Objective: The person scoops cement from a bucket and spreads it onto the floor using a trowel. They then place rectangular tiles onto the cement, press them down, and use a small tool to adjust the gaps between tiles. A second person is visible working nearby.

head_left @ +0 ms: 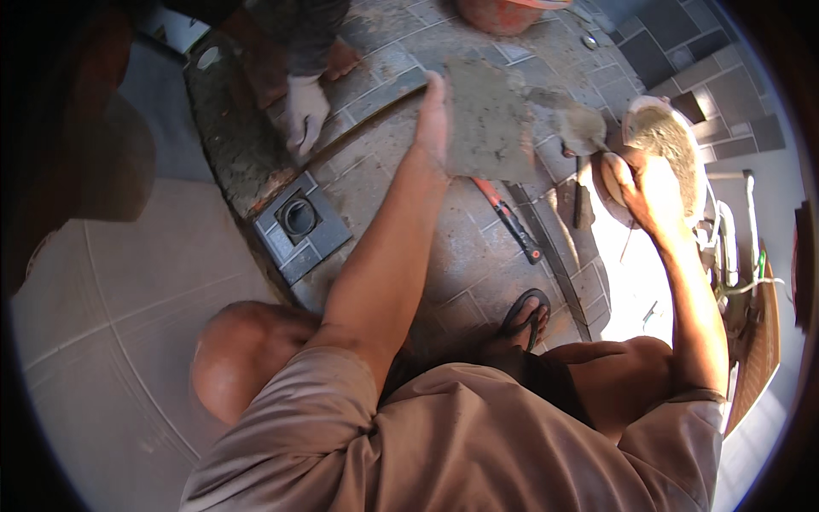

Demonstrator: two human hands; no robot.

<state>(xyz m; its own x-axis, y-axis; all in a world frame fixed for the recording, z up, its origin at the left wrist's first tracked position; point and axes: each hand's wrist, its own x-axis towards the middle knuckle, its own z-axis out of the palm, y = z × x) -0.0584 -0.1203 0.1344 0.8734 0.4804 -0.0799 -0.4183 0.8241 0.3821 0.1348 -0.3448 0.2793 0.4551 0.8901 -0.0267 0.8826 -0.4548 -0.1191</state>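
My left hand grips the left edge of a square tile, its upturned face spread with wet grey mortar. In my right hand is the handle of a trowel. Its mortar-smeared blade points left, just off the tile's right side. Beside my right hand stands a pale bucket with grey mortar inside. A red-and-black-handled tool lies on the paving below the tile; its upper end is hidden beneath the tile.
A co-worker's white-gloved hand hangs near a mortar strip at upper left. Nearby is a square floor drain. A red tub stands at the far side. My sandalled foot rests on the paving. Hoses run along the right wall.
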